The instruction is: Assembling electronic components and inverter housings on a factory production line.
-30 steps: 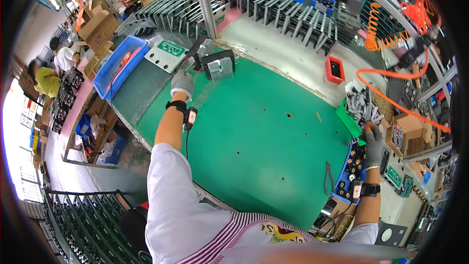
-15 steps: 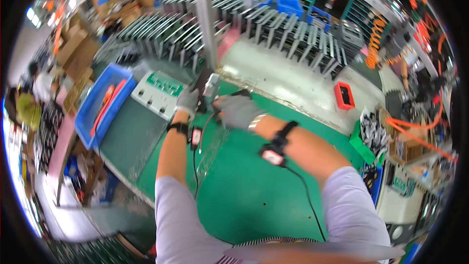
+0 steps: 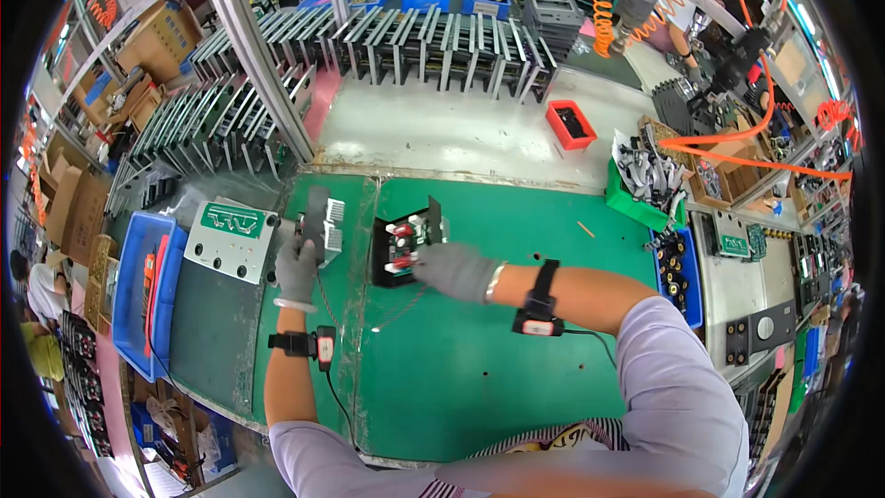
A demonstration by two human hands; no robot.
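My left hand (image 3: 297,267), in a grey glove, is closed round a dark flat part with a silver finned heat sink (image 3: 333,232) beside it. It is above the green mat, left of a black open housing (image 3: 381,263). Inside that housing sit a circuit board (image 3: 406,242) and red and white components. My right hand (image 3: 454,271), also gloved and slightly blurred, grips the housing's right side; its fingertips are partly hidden. A thin wire (image 3: 402,311) trails from the housing onto the mat.
A white metal panel with a green board (image 3: 232,219) and a blue bin (image 3: 166,277) lie left. Racked metal panels (image 3: 433,46) line the back. A red tray (image 3: 571,124), a green bin of parts (image 3: 636,200) and a blue bin (image 3: 690,286) stand right; an orange coiled hose (image 3: 603,5) hangs overhead.
My hands have moved apart, the left with the finned part. The housing and its board now show between them. My head view has shifted, so the bench appears differently placed.
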